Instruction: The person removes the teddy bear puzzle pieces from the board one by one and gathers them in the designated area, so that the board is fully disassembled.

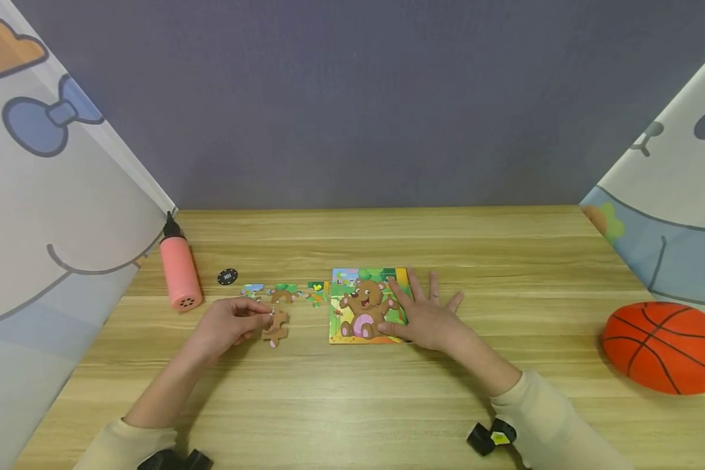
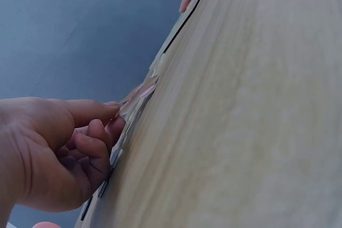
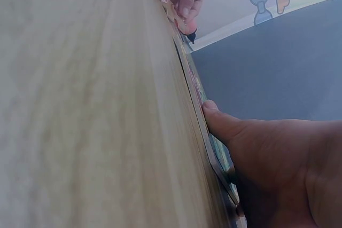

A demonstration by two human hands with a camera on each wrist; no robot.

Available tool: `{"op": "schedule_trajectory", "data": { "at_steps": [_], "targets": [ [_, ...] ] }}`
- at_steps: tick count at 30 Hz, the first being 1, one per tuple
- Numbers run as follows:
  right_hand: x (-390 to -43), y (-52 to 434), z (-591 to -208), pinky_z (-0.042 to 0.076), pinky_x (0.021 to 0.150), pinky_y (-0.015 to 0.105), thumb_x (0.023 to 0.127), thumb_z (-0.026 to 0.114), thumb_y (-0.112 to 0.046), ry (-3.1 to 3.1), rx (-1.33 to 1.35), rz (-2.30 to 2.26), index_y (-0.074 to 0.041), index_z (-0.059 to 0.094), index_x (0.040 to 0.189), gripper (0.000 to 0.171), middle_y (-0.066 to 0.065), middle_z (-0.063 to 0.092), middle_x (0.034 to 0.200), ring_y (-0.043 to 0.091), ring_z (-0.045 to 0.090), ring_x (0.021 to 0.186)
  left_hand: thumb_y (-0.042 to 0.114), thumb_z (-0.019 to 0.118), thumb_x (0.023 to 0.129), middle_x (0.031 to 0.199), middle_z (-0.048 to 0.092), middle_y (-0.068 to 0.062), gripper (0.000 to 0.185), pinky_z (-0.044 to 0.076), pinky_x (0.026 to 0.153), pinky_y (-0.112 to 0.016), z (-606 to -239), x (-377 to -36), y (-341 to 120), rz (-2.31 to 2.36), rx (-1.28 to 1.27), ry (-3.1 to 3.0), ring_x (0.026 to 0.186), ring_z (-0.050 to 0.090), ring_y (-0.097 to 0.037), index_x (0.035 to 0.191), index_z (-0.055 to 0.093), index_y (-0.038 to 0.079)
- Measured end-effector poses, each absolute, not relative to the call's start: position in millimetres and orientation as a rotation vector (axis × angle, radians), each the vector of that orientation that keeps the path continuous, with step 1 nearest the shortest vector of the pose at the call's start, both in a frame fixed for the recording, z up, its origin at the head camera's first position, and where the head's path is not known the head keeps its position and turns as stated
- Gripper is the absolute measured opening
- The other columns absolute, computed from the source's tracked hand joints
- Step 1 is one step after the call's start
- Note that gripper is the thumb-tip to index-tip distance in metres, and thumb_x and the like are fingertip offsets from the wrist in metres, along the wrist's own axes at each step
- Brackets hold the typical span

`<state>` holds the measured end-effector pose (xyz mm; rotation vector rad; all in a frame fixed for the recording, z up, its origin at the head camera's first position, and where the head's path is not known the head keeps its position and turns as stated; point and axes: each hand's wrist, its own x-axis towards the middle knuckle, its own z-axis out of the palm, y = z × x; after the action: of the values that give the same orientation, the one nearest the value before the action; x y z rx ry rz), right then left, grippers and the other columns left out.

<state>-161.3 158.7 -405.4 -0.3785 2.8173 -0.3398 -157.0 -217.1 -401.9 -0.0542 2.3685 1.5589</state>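
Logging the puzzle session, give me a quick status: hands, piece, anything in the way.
Left hand pinches a brown puzzle piece. Right hand flat on the bear puzzle board. Loose pieces lie beside the board; nothing between piece and board.

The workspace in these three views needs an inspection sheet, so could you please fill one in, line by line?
Surface: wooden table, bare grain over most of it.
Job's things: bear puzzle board, flat; brown piece in the left hand; loose pieces in a row left of the board.
Clutter: pink pump, black disc, soft basketball at the right edge.
Grippers: left hand pinches the brown piece; right hand rests flat, fingers spread, on the board's right side.
Cables: nothing seen.
Surroundings: grey wall, cartoon curtains on both sides.
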Motion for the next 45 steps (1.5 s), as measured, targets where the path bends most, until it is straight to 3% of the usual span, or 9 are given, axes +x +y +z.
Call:
{"op": "schedule_trajectory", "data": {
  "at_steps": [8,15,26,36,41,45],
  "targets": [
    [-161,160,-406,-0.005,0.089,0.091,0.090,0.049,-0.077,2.809,-0.368,-0.339,-0.024,0.016,0.164,0.097,0.017,-0.006,0.168,0.058,-0.012,0.144,0.014,0.075,0.093,0.082,0.061,-0.002,0.025,0.032,0.046,-0.022,-402,-159,-216,1.550,-0.057,2.369,0.060,0.045,-0.011,0.113,0.073,-0.001],
    [-162,160,-406,-0.005,0.089,0.090,0.090,0.049,-0.077,2.812,-0.367,-0.339,-0.025,0.015,0.164,0.097,0.017,-0.006,0.168,0.057,-0.011,0.145,0.021,0.071,0.097,0.072,0.057,-0.004,0.027,0.039,0.050,-0.024,-400,-159,-216,1.471,-0.061,2.454,0.059,0.046,-0.012,0.114,0.074,0.000],
    [-160,158,-402,-0.004,0.091,0.090,0.092,0.053,-0.073,2.806,-0.376,-0.343,-0.025,0.014,0.164,0.095,0.017,-0.007,0.167,0.056,-0.014,0.144,0.022,0.065,0.101,0.079,0.059,-0.011,0.029,0.041,0.049,-0.024,-398,-159,-216,1.578,-0.033,2.409,0.061,0.048,-0.012,0.114,0.068,-0.004],
    [-160,158,-403,-0.003,0.092,0.090,0.090,0.056,-0.073,2.815,-0.353,-0.351,-0.009,0.003,0.163,0.110,0.016,-0.004,0.168,0.055,-0.012,0.146,0.025,0.067,0.100,0.070,0.049,-0.003,0.031,0.034,0.050,-0.023,-396,-160,-204,1.586,-0.029,2.357,0.059,0.043,-0.013,0.119,0.069,0.001],
    [-161,158,-404,-0.005,0.092,0.089,0.089,0.056,-0.073,2.815,-0.348,-0.360,-0.007,0.004,0.162,0.111,0.016,-0.003,0.168,0.054,-0.013,0.146,0.023,0.067,0.099,0.071,0.050,-0.007,0.028,0.046,0.052,-0.028,-393,-162,-189,1.626,-0.019,2.293,0.056,0.042,-0.016,0.116,0.070,0.001],
    [-160,158,-403,-0.005,0.092,0.089,0.090,0.056,-0.073,2.820,-0.347,-0.364,-0.007,0.005,0.162,0.111,0.016,-0.003,0.168,0.054,-0.012,0.146,0.023,0.067,0.099,0.065,0.045,-0.008,0.027,0.048,0.048,-0.033,-390,-165,-175,1.645,0.021,2.259,0.052,0.037,-0.016,0.115,0.069,0.000]
  ]
}}
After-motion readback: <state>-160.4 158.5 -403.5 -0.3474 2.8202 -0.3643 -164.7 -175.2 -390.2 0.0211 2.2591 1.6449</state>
